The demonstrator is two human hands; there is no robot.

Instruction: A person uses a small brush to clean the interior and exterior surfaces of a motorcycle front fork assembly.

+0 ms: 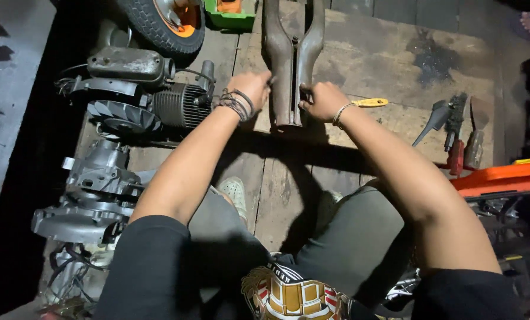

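The fork (pixel 293 59) lies lengthwise away from the person; left hand (pixel 251 88) and right hand (pixel 322 102) grip its near end, equally close.

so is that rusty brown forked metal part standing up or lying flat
Lying flat: the rusty brown forked metal part rests lengthwise on the wooden plank floor, left hand and right hand gripping its near end.

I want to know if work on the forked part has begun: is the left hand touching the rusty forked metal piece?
Touching. The head view shows the left hand closed against the left leg of the rusty forked metal piece, with no gap between them.
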